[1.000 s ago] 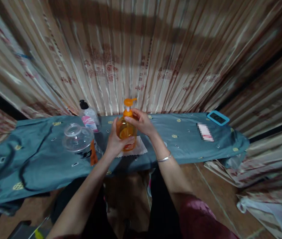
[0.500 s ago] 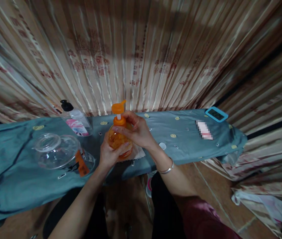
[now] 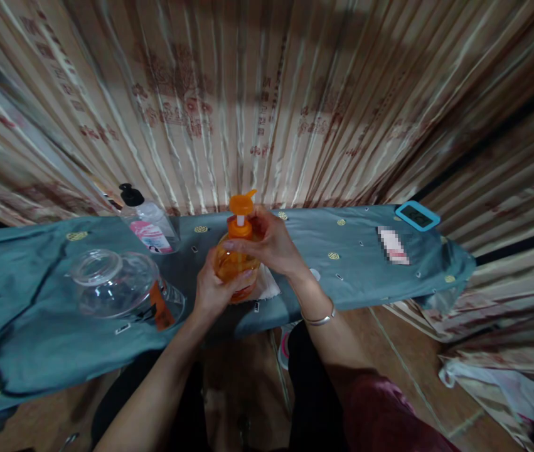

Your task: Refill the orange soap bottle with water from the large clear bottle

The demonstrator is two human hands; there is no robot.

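A see-through orange pump bottle (image 3: 235, 267) stands upright over a white cloth or paper (image 3: 268, 287), its orange pump head (image 3: 241, 204) raised on a white stem. My left hand (image 3: 213, 285) is closed round the lower left of its body. With thumb and fingers, my right hand (image 3: 273, 242) grips the bottle's upper right side, just below and beside the orange collar (image 3: 240, 227). The right fingertips are partly hidden behind the bottle. To the left are a clear wide-mouthed plastic jar (image 3: 123, 285) with an orange label and a clear bottle (image 3: 151, 226) with a black pump.
A narrow surface under a green-grey cloth (image 3: 361, 282) runs across the view, against a patterned curtain (image 3: 229, 94). On its right lie a small white disc (image 3: 314, 275), a blurred-out pink and white packet (image 3: 393, 245) and a blue-framed digital timer (image 3: 417, 216). Tiled floor (image 3: 408, 364) shows below.
The whole view has shifted slightly. Both hands and the orange bottle have moved a little to the right, more than the things around them. The grip looks the same.
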